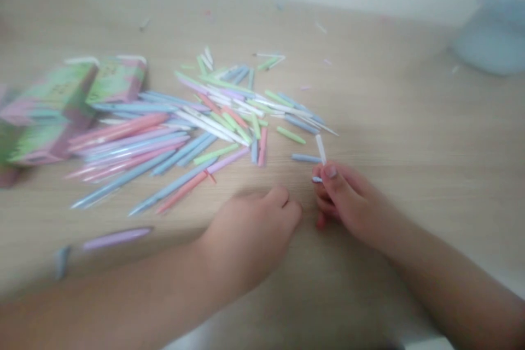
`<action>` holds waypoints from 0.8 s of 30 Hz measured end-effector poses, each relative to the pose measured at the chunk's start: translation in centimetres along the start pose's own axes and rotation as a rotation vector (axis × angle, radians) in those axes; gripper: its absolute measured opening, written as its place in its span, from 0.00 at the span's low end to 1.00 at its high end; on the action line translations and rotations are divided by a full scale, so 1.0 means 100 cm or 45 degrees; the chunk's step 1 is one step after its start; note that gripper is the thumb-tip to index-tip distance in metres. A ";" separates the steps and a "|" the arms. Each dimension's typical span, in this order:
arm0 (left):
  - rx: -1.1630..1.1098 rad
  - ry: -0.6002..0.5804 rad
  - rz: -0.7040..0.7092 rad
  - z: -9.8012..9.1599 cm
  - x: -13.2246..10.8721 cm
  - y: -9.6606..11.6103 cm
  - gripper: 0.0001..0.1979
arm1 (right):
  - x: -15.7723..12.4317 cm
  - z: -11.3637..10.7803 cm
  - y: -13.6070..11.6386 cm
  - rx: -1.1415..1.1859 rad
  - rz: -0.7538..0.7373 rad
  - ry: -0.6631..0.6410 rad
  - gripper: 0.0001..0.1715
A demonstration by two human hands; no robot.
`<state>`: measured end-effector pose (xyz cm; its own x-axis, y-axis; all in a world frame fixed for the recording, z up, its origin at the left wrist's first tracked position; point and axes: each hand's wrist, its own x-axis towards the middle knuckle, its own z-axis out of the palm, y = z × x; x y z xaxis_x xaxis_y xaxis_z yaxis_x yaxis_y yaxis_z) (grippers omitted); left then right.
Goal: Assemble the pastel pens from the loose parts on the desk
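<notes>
My right hand (348, 197) pinches a slim white pen cap (320, 149) upright between thumb and forefinger. A small bluish-white tip (316, 179) pokes out between its fingers. Just left of it my left hand (254, 229) is closed, knuckles up; whatever its fingers hold is hidden beneath them. A blue pen piece (305, 158) lies beside the right fingertips. Beyond both hands spreads a loose pile of pastel pen parts (233, 104), with caps, tubes and thin white refills. Blurring softens the fine details.
Pens in clear wrapping (127, 147) lie at the left, beside green and pink boxes (117, 79). A purple pen (118, 238) and a small grey-blue piece (62, 261) rest near my left forearm. At the back right sits a bluish translucent object (492, 38).
</notes>
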<state>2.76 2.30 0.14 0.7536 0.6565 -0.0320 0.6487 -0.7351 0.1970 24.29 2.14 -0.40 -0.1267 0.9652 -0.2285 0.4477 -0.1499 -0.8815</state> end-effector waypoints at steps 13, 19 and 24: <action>-1.264 0.083 -0.737 -0.017 0.020 0.004 0.09 | -0.010 0.001 -0.001 -0.054 -0.177 -0.130 0.28; -1.819 -0.026 -0.828 -0.015 0.038 0.010 0.11 | -0.013 -0.002 0.003 -0.469 -0.510 0.061 0.16; -2.143 0.028 -0.726 -0.006 0.026 0.007 0.13 | -0.012 -0.001 0.004 -0.577 -0.627 0.046 0.12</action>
<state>5.11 3.61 0.80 0.4843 0.7564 -0.4397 -0.0052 0.5051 0.8631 24.72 0.98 -0.43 -0.3852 0.9057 0.1769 0.6735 0.4070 -0.6171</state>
